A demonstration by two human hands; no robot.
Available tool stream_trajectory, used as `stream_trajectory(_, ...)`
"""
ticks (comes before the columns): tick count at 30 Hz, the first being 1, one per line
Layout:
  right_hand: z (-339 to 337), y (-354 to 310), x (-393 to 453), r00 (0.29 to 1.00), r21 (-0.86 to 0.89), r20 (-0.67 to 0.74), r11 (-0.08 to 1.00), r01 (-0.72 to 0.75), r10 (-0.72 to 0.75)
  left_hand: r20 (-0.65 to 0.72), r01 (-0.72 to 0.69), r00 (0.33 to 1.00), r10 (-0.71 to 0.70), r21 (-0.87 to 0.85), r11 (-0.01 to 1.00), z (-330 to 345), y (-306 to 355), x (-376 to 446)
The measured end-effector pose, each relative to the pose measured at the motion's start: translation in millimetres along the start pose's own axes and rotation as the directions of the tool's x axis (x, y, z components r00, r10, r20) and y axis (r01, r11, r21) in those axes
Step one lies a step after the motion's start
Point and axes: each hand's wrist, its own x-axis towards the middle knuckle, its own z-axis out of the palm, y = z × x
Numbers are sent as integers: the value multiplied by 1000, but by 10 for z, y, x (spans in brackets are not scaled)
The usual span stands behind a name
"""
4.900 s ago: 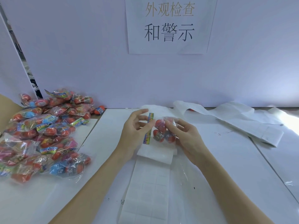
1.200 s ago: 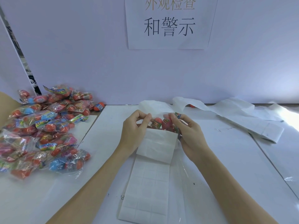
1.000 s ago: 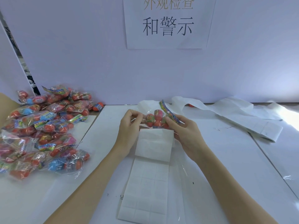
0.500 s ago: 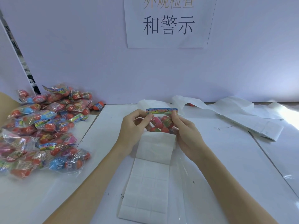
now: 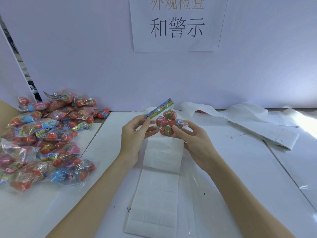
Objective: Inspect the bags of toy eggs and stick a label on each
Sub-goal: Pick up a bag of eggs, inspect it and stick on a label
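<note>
We hold one clear plastic bag of red toy eggs (image 5: 165, 123) — left hand (image 5: 133, 134) pinching its header, right hand (image 5: 193, 140) gripping the eggs; seemingly unlabelled, beside the heaped pile of bagged eggs (image 5: 46, 134) — the white label sheet (image 5: 154, 200) waits.

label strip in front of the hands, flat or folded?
Folded. The label sheet lies flat on the table near the person, but its far end is doubled back over itself, with a crease below the held bag.
</note>
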Motion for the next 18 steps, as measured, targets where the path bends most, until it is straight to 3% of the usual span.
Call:
stream_trajectory(4,7,15,13,957,-208,-192,962,176,-216,-34,-172,982,187,256,951,-13,34,9)
stream_trajectory(6,30,36,14,920,-319,-194,909,270,-341,70,-151,988,139,208,967,-30,67,11)
stream_trajectory(9,52,86,12,900,-462,-74,814,352,-431,297,-72,954,34,119,990,-1,95,-14)
stream_trajectory(11,64,107,-2,903,-492,34,779,389,-429,340,-53,940,9,122,991,32,81,-48)
stream_trajectory(13,83,108,-19,909,-487,108,776,401,-402,293,-49,956,9,128,991,25,48,-48)
stream_trajectory(16,106,86,-48,954,-436,159,849,298,-253,181,-61,983,33,154,986,-35,-11,10)
stream_trajectory(18,92,78,-56,958,-478,218,835,271,-186,155,-40,988,16,155,987,-68,-28,36)
